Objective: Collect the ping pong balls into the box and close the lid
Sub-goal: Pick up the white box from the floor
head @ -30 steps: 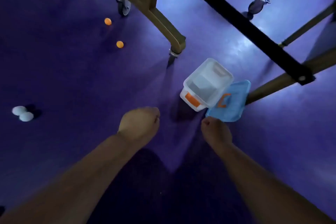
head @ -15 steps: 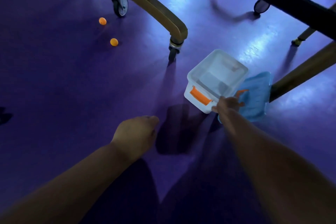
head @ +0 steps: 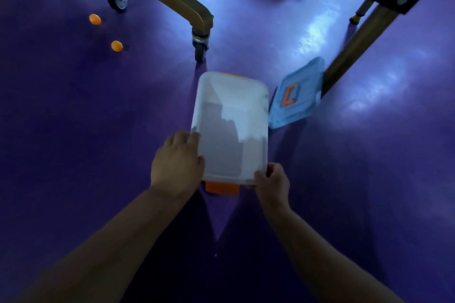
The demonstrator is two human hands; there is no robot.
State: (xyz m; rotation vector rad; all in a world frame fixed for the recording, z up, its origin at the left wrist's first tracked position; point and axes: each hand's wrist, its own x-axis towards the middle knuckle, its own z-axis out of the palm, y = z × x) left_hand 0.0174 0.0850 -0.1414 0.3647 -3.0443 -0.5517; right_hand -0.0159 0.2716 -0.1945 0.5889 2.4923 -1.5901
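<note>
No readable text, labels, brands or numbers anywhere. Only an orange bracket-shaped handle on the blue lid [head: 296, 96], not lettering.

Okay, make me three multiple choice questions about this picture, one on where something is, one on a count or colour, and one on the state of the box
1. Where does the blue lid lie?
A. On the box
B. On the floor to the right of the box
C. In the left hand

2. How many orange ping pong balls show on the floor?
A. Two
B. Four
C. None

3. What state is the clear plastic box in?
A. Closed and latched
B. Open, full of balls
C. Open, no balls inside, held by both hands

Answers:
1 B, the lid rests flat on the purple floor beside the box.
2 A, one ball and another lie at upper left.
3 C, the left hand and right hand grip its near end, and its inside shows no balls.
</note>
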